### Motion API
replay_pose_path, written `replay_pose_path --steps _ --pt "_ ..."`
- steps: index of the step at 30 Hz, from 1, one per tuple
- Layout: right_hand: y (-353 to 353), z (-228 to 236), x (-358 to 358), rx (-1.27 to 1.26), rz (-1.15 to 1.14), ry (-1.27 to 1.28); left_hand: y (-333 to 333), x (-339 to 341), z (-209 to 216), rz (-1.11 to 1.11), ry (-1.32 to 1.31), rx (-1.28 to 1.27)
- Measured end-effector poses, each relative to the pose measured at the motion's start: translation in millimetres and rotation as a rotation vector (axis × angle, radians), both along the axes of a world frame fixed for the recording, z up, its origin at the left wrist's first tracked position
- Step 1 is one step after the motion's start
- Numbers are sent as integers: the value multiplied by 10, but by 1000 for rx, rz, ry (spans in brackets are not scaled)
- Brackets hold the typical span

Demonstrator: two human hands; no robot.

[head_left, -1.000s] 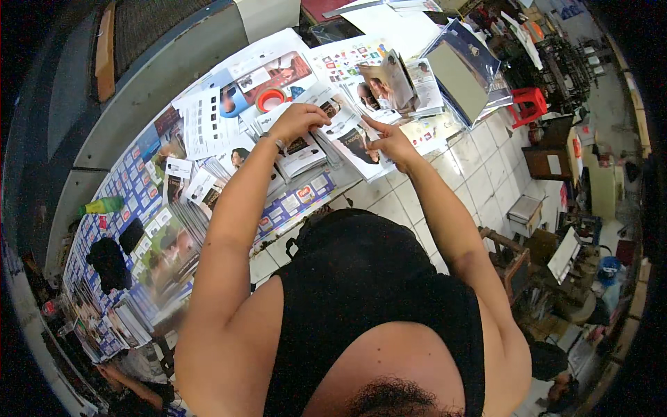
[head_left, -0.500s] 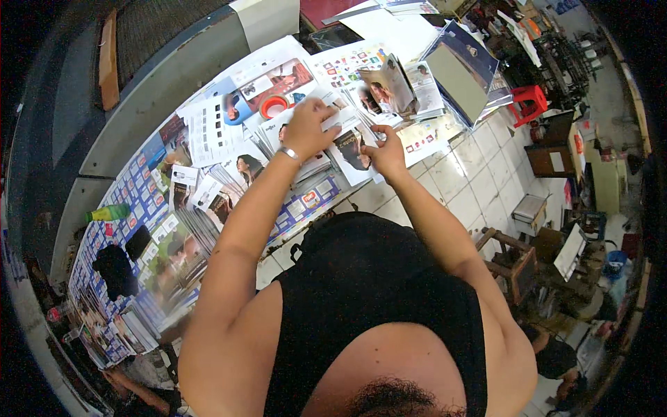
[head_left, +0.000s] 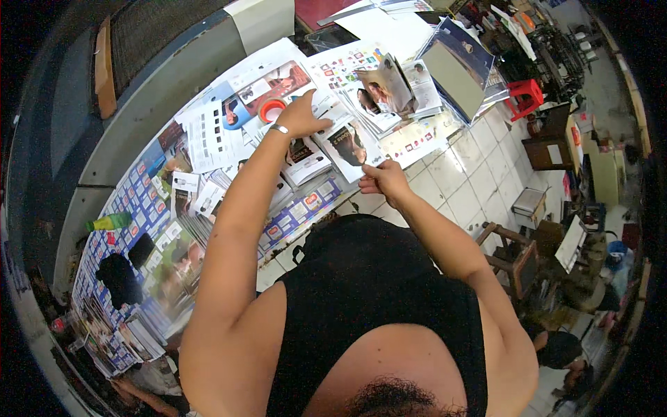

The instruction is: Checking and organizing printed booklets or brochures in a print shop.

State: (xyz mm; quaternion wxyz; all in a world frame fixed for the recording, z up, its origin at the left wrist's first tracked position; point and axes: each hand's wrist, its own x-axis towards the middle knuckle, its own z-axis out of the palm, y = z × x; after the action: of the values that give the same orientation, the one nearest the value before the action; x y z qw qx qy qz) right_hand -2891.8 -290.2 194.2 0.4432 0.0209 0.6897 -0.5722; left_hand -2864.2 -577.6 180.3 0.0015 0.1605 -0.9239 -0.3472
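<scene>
"Leaflet [head_left: 346, 144] first: where is it, and what has changed?"

"On the desk [head_left: 297, 227], between the two hands, its dark picture facing up. Half a second ago the right hand [head_left: 388, 181] was at its right side; now it has slid down to the near right corner."

"And its fingers?"

"Grasping that corner, thumb on top, the others curled below the edge."

"The left hand [head_left: 300, 118]?"

"Its fingers were bent over the leaflet's far end before. Now they are stretched out, thumb spread apart, holding nothing that I can see, just beside the red tape roll [head_left: 263, 105]. I can't tell whether the fingertips touch the papers under them."

"Any containers?"

"A green bottle [head_left: 110, 222] lies at the far left; I can't tell what is in it. Over on the right, well away from the desk, there's a blue bucket [head_left: 615, 250], its contents too small and blurred to read."

"What else is hard to see?"

"The left forearm covers part of the stacked leaflets [head_left: 306, 161]. At lower left, another person's forearm [head_left: 139, 395] shows, the rest lost in the dark rim."
</scene>
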Motion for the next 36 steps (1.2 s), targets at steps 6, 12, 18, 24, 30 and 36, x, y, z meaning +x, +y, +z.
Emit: replay_pose_path --steps 6,12,18,24,30,36 --pt "-293 -49 -122 26 -30 16 -14 -46 -10 -71 -40 60" --pt "-320 -63 -107 32 -147 -26 2 -70 -136 -48 10 23" --pt "-420 -104 -87 9 -239 65 108 -27 -108 55 94 17" --pt "-368 -193 -174 80 -187 111 143 -85 -155 26 61 -65" --pt "-208 44 -397 164 422 1449 467 167 202 106 193 -351" --pt "-669 462 -556 227 1194 1804 859 260 29 287 314 -461"
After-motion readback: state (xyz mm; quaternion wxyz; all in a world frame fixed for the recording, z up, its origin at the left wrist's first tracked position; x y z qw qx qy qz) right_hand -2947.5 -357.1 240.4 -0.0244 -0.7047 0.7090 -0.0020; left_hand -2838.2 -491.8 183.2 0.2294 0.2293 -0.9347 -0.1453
